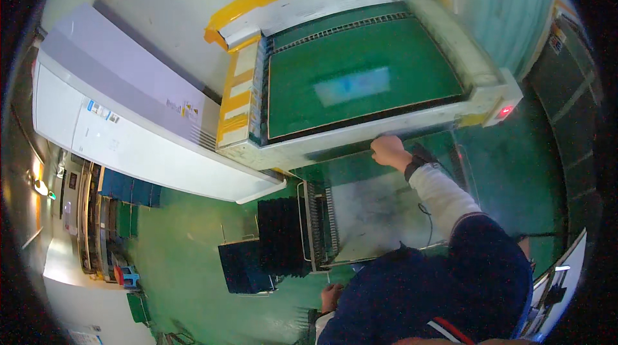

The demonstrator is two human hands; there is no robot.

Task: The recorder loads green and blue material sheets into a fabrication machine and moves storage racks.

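Observation:
My right hand [389, 151], fingers curled in, is stretched forward to the front edge of a pale frame [360, 131] at waist height. Whether anything small sits in its fingers is hidden. Inside that frame is a flat green surface [367, 55] with a bright reflection and a chain-like strip along its far side. Below the right forearm stands a rack [315, 223] with slotted side walls and a greyish sheet-like face [380, 216]. Down at my side, my left hand [331, 296] hangs low with its fingers curled; what it may hold does not show.
A tall white air-conditioner-like cabinet [116, 132] stands to the left of the frame. Black slotted panels [282, 235] and a dark blue one [238, 268] are on the green floor. A red light [505, 112] glows at the frame's right corner. Shelving [93, 216] lines the far left.

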